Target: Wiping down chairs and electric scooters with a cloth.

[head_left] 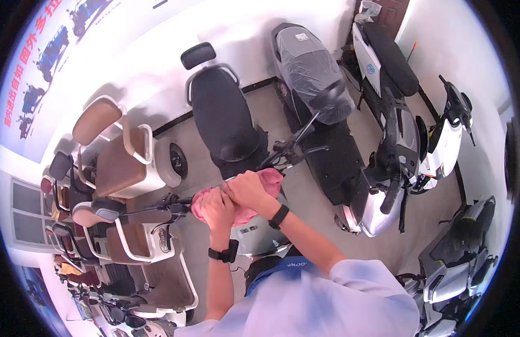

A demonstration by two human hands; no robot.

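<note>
A crumpled pink cloth (272, 180) lies over the middle of a scooter's handlebar, above its glossy front panel (264, 236). My left hand (217, 207) grips the cloth's left part with curled fingers. Beside it, my right hand (248, 190) holds the cloth nearer its middle, and the two hands almost touch. Both palms and the cloth's underside are hidden. The left handlebar grip area (175, 206) and the right brake lever area (285, 151) stick out past the cloth. Behind the handlebar is the scooter's black seat (221, 109) with a backrest (198, 55).
Close on the right stands a scooter with a plastic-wrapped seat (306, 63). A black-seated scooter (390, 59) is beyond it. Brown-seated vehicles with white armrests (135, 143) line the left. More scooters (453, 261) stand at lower right. A white wall (243, 29) runs along the back.
</note>
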